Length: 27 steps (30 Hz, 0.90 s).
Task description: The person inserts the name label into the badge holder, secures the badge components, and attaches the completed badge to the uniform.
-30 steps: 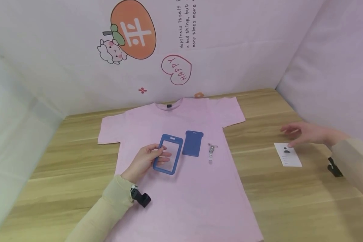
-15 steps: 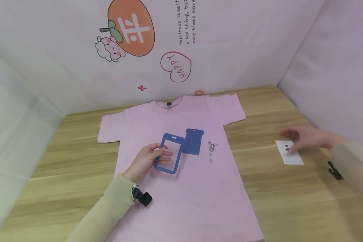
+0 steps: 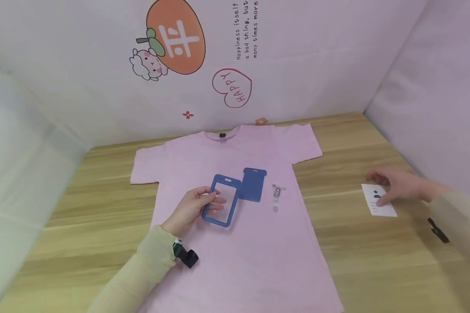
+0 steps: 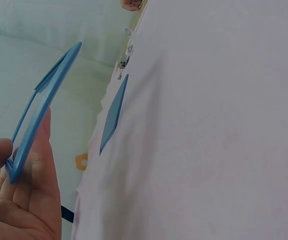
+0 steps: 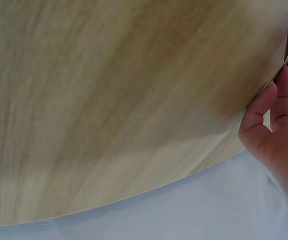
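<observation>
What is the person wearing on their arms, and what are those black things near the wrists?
Both arms wear long, pale beige sleeves that end at the wrists. The left hand and right hand are bare, with no gloves or rings showing. A small black camera is strapped at the left wrist, and another black one sits under the right sleeve.

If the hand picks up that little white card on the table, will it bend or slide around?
The white card looks thin and lies flat on the smooth wooden table, so it would probably slide when pushed. Being so flat, it may be hard to lift by an edge. It is likely very light and might flex a little under the right hand.
</observation>
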Each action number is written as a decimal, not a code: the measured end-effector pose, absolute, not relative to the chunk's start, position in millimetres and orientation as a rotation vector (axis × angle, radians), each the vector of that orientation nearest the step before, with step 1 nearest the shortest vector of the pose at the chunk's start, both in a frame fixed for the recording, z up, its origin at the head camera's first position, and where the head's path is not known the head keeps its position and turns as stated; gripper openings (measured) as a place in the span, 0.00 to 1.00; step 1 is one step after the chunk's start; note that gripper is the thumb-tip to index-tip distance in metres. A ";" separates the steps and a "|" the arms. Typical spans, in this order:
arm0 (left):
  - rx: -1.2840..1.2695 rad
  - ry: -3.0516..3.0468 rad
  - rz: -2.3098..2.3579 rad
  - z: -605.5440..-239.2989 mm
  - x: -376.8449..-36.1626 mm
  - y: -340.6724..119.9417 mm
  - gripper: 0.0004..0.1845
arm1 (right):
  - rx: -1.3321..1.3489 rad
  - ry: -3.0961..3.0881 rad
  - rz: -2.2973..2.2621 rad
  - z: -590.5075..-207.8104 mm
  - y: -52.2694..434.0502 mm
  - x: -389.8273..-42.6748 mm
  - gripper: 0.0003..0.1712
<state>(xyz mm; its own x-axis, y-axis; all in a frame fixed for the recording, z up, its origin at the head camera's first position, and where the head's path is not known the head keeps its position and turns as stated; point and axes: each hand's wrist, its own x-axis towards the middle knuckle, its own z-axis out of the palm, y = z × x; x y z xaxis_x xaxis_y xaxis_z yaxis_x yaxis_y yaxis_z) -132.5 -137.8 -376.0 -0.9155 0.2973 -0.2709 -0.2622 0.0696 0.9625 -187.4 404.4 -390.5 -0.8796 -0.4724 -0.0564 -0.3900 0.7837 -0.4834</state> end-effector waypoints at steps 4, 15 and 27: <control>0.039 1.961 1.899 -376.7 -131.5 -138.9 0.20 | -0.756 2.807 -0.740 -393.3 404.2 -187.7 0.38; 0.068 1.940 1.906 -379.8 -129.0 -138.7 0.20 | -0.754 2.798 -0.714 -393.0 404.9 -183.5 0.31; 0.044 1.941 1.907 -377.5 -129.5 -138.7 0.21 | -0.658 2.778 -0.648 -390.9 402.4 -185.6 0.32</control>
